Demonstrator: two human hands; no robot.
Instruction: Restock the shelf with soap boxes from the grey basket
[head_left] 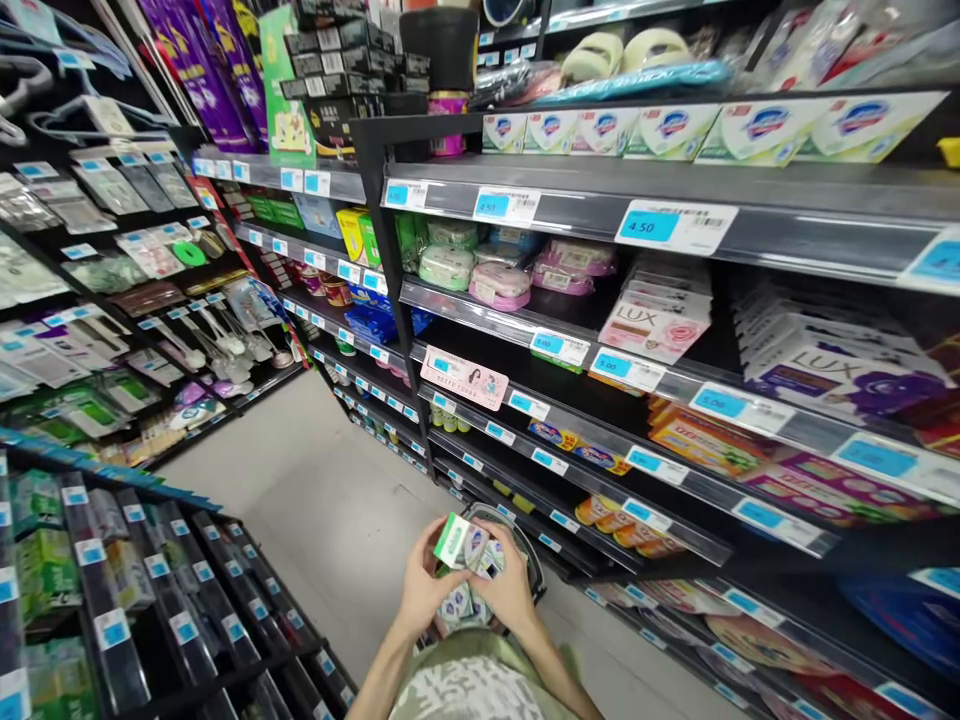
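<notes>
The fingers of the left hand and the right hand were closed around a small white-and-green box, which sat tilted between them, its green-edged end toward the left fingers. The 2 thumbs lay close together on the near side, while the other fingers wrapped the outer edges. Whether the fingers grasped 1 box or a few pressed together could not be told.

Beneath the fingers was a dark-rimmed basket, with similar packs lying in it. To the right of the fingers and well above them, a row of 6 like boxes stood along a shelf.

For good handling, a light, even squeeze at the edges seemed right, since thin card would probably dent under hard thumbs. Turning the box with the fingertips, with the thumbs spread toward the corners, would likely have bared more of the printed face. Holding it over the basket looked sensible: a slip would probably have dropped it onto the packs rather than the floor.
</notes>
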